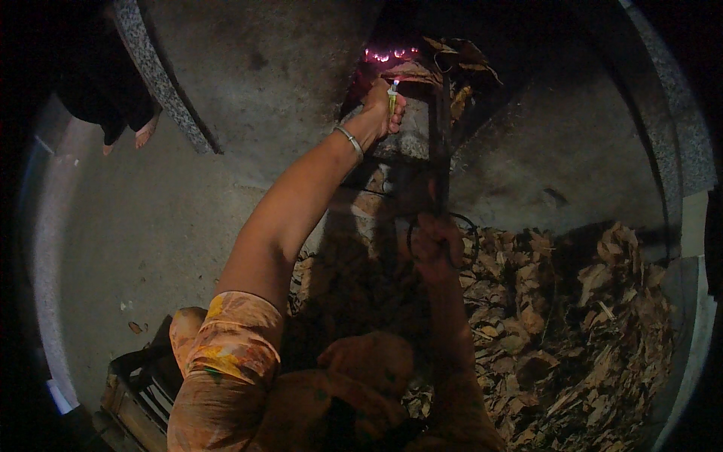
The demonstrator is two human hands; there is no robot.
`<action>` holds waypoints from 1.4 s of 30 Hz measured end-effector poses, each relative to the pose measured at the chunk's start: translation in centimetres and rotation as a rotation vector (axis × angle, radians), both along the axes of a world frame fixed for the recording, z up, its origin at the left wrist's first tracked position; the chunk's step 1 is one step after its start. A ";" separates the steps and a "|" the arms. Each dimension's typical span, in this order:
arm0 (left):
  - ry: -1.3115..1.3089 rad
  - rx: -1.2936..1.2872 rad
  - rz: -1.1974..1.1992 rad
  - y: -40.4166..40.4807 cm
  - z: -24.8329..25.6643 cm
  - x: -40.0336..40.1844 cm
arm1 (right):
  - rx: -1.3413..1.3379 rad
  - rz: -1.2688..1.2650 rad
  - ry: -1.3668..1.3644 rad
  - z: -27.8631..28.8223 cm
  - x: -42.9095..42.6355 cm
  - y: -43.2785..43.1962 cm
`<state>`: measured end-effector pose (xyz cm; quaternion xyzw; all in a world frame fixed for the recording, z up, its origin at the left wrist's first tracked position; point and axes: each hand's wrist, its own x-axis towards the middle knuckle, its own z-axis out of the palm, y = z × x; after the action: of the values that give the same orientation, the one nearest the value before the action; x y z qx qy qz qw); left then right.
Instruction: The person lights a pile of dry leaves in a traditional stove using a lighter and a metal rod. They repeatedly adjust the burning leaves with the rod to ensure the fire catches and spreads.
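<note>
With my left hand (pixel 384 110) I grip a yellow-green lighter (pixel 392 101), held upright with a small flame at its top. Just beyond the flame, dry leaves (pixel 415 70) lie at the mouth of a dark opening, where small pink-violet glows (pixel 390 55) show. My right hand (pixel 438 240) is lower down in deep shadow, closed around the end of a long dark rod or tongs (pixel 441 152) that runs up towards the leaves; its exact kind is unclear. A dark ring-shaped part lies around this hand.
A large heap of dry leaves (pixel 542 339) covers the floor at the lower right. A slatted stool or crate (pixel 133 407) stands at the lower left. Another person's bare foot (pixel 146 133) shows at the upper left, beside a speckled stone edge (pixel 161 73).
</note>
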<state>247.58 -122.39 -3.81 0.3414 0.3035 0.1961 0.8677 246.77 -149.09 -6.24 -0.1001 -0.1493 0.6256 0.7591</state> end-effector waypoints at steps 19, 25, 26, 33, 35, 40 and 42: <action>-0.013 0.052 -0.043 0.3 -0.5 0.3 | -0.014 0.006 0.004 0.0 -0.3 0.1; -0.042 0.059 -0.052 1.6 -2.1 0.3 | -0.031 0.025 -0.009 0.5 -0.5 0.2; -0.071 0.108 -0.059 1.4 -2.2 0.0 | -0.032 0.026 -0.016 0.6 -0.4 0.1; -0.024 0.819 -0.045 -5.4 0.3 -9.7 | -0.046 0.001 -0.120 -0.1 0.3 0.7; 0.060 1.166 0.034 -5.3 1.2 -12.5 | -0.106 -0.053 -0.205 -0.7 0.5 1.0; -0.076 1.633 0.470 -1.1 5.5 -18.2 | -0.269 -0.153 -0.421 -1.7 0.5 2.1; -0.179 1.892 0.659 1.6 7.7 -18.5 | -0.214 -0.163 -0.412 -1.7 0.2 2.4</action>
<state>229.03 -120.83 3.93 0.7735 0.0361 0.6117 0.1619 246.99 -146.72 -7.98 -0.3173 -0.2251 0.5409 0.7457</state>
